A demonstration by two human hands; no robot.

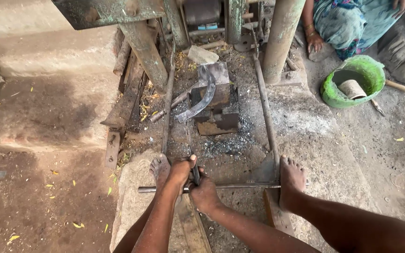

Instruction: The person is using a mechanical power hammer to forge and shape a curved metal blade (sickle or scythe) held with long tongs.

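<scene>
My left hand (181,171) and my right hand (205,195) are closed together around the handles of thin dark tongs (192,161). The tongs run away from me toward a curved, sickle-like metal blade (204,99). That blade lies across a rusty block anvil (220,116); whether the tongs' jaws grip its lower end I cannot tell. My two bare feet rest on a horizontal steel rod (242,186), the right foot (290,180) far to the right of my hands.
Heavy green machine posts (282,37) and frame stand behind the anvil, with long rods (266,112) on the ashy ground. Another person's hand (315,43) rests at top right, beside a green basin (370,70) holding a cylinder. A concrete ledge (48,51) lies left.
</scene>
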